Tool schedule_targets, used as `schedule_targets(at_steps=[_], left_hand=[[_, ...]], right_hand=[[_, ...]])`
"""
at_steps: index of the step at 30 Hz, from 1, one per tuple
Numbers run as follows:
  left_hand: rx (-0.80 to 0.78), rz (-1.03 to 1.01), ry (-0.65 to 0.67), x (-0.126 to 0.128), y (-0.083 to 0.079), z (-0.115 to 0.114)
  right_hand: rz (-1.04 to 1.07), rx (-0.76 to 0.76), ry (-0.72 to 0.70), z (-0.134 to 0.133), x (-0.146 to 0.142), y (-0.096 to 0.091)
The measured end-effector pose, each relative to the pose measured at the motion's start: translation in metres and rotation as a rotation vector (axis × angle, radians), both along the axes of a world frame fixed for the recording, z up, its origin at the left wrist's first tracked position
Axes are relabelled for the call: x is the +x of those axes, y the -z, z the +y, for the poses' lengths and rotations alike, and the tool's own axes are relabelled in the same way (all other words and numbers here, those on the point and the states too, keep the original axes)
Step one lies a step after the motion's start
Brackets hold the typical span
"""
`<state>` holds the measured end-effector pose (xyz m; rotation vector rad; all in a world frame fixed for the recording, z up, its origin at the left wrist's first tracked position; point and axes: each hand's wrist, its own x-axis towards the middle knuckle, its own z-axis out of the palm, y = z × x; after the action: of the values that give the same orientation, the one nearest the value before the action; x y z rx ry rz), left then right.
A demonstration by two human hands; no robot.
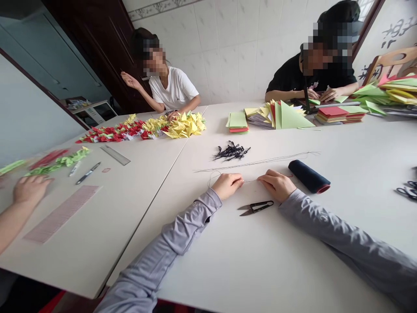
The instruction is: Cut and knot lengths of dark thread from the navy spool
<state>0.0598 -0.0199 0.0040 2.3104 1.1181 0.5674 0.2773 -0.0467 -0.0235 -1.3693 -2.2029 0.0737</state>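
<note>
My left hand (pixel 227 184) and my right hand (pixel 277 184) rest on the white table (pixel 260 261), both in grey sleeves. Each hand pinches a thin thread (pixel 250 181) stretched between them; the thread loops away to the left of my left hand. Small black thread snips (pixel 256 207) lie just in front of my hands. A dark rolled cloth with a red end (pixel 309 176) lies right of my right hand. Long thin strands (pixel 257 161) stretch across the table beyond my hands.
A heap of small black pieces (pixel 232 152) lies farther back. Stacks of coloured paper (pixel 237 122) and folded triangles (pixel 182 125) cover the far side, where two people sit. Another person's hand (pixel 30 188) rests at left near a ruler (pixel 114 154) and pens (pixel 87 173).
</note>
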Motion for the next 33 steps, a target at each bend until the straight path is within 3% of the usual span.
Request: schedule_targets(at_steps=[2,4,9,13,19,25,33], left_hand=[[0.009,0.029,0.0,0.001,-0.001,0.0],[0.016,0.05,-0.005,0.002,-0.002,0.0],[0.002,0.053,0.008,0.003,-0.004,0.0],[-0.03,0.019,-0.005,0.003,-0.002,0.001],[-0.139,-0.076,-0.052,0.0,0.002,0.003],[-0.137,-0.117,-0.052,-0.001,0.005,0.004],[-0.174,-0.125,-0.037,-0.002,0.005,0.003]], right_hand=[[0.003,0.046,0.066,-0.004,0.002,-0.002],[0.033,0.08,0.043,-0.011,0.002,-0.006],[0.077,0.061,-0.367,-0.029,-0.004,-0.008],[0.081,0.057,-0.47,-0.036,-0.009,0.004],[0.109,0.001,-0.397,-0.039,-0.013,0.008],[0.169,-0.01,-0.355,-0.043,-0.014,0.006],[0.039,-0.129,0.118,-0.046,-0.011,0.0]])
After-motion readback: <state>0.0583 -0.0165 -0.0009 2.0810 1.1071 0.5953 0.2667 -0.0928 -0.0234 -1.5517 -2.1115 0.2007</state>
